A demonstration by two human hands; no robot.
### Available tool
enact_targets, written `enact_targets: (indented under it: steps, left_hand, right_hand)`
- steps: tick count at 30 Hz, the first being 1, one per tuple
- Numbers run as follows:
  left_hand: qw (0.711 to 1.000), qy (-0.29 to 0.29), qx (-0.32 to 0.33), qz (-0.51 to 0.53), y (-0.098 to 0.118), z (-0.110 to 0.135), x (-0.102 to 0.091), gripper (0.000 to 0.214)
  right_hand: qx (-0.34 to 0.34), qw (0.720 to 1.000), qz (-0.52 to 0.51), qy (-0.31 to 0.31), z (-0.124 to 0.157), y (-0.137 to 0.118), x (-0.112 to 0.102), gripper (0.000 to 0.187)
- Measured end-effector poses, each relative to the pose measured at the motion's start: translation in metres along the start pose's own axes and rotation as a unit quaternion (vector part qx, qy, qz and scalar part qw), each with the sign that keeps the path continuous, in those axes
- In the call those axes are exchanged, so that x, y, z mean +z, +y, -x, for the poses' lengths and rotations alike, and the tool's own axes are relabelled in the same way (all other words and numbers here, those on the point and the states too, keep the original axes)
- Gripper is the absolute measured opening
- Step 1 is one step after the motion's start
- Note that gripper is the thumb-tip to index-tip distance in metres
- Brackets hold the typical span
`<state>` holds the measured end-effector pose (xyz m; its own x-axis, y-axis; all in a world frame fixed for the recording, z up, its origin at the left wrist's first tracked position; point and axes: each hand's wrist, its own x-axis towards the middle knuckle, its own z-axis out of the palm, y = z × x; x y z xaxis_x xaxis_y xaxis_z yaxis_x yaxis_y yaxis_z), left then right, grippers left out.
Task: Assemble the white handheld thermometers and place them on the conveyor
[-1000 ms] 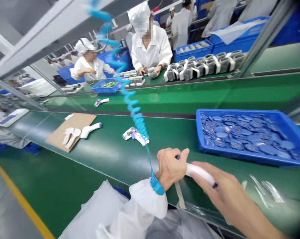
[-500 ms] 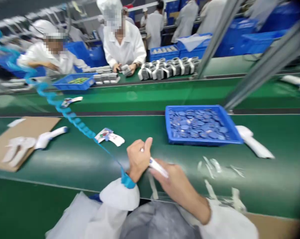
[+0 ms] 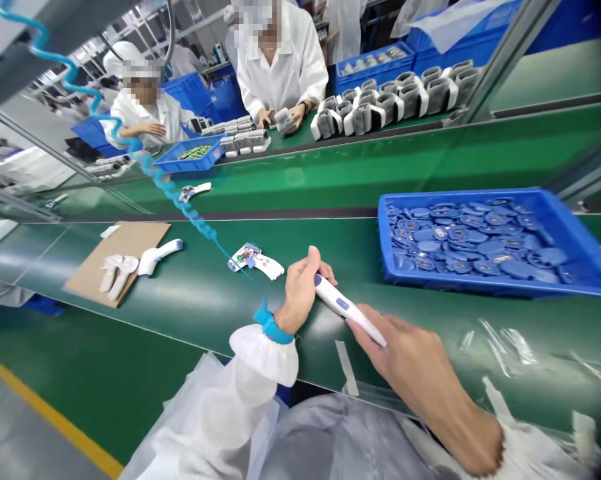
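Over at the left of the green conveyor belt [image 3: 35, 267], a cardboard sheet [image 3: 115, 260] carries white plastic shells [image 3: 118, 277], with a white handheld device [image 3: 158, 257] lying at its edge. Next along is a printed white piece [image 3: 254, 261], near the left hand [image 3: 300, 290], whose blue wrist strap [image 3: 269, 327] trails a coiled blue cord [image 3: 180, 200]. Those fingers curl closed around the upper end of a white wand-shaped device [image 3: 343, 303], held over the belt, while the right hand [image 3: 410, 353] grips its lower end, fingers closed. Further right sits a blue tray [image 3: 500, 243] heaped with round blue discs [image 3: 460, 247].
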<state>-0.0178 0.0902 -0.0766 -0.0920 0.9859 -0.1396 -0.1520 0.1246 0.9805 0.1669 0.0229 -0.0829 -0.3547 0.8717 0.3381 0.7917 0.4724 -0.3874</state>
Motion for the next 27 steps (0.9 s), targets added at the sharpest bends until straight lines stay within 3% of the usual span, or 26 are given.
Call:
enact_targets:
  steps: [2,5,7,9,11,14,17,19,21,23,25,27]
  left_hand:
    - [0.998,0.048,0.025,0.013,-0.006,0.003,0.007,0.071]
    - [0.985,0.133,0.073,-0.08,-0.015,0.005,0.017,0.067]
    - [0.962,0.188,0.089,-0.177,-0.018,0.001,0.023,0.066]
    - [0.948,0.197,0.085,-0.234,-0.016,-0.006,0.025,0.064]
    - [0.969,0.136,0.054,-0.198,-0.008,-0.011,0.022,0.059]
    - [0.997,-0.062,-0.004,-0.047,0.013,-0.002,0.005,0.049]
    - [0.976,-0.216,0.008,-0.029,0.032,0.025,-0.014,0.048]
    - [0.96,-0.254,0.041,-0.109,0.039,0.041,-0.025,0.042]
    - [0.946,-0.242,0.063,-0.205,0.043,0.047,-0.037,0.039]
    - [0.941,-0.199,0.054,-0.27,0.046,0.037,-0.051,0.035]
    - [0.949,-0.126,0.024,-0.289,0.053,0.006,-0.066,0.031]
    - [0.958,-0.031,0.001,-0.285,0.067,-0.042,-0.081,0.027]
  right_hand:
    - [-0.025,0.998,0.05,0.03,0.002,-0.007,0.003,0.046]
    - [-0.038,0.997,0.063,0.029,0.004,-0.024,0.008,0.047]
    - [-0.013,0.998,0.06,0.01,0.004,-0.033,0.012,0.046]
    - [0.038,0.999,0.023,-0.015,0.003,-0.034,0.013,0.046]
    - [0.11,0.988,-0.087,-0.059,0.002,-0.024,0.011,0.046]
    - [0.234,0.92,-0.293,-0.115,-0.003,0.001,0.003,0.05]
    - [0.292,0.857,-0.403,-0.133,-0.009,0.018,-0.003,0.056]
    - [0.303,0.828,-0.446,-0.154,-0.009,0.024,-0.001,0.056]
    - [0.316,0.802,-0.473,-0.183,-0.007,0.027,0.005,0.059]
    - [0.332,0.794,-0.471,-0.194,-0.003,0.031,0.014,0.062]
    - [0.345,0.816,-0.441,-0.146,0.0,0.035,0.023,0.066]
    - [0.342,0.847,-0.401,-0.071,0.003,0.039,0.03,0.069]
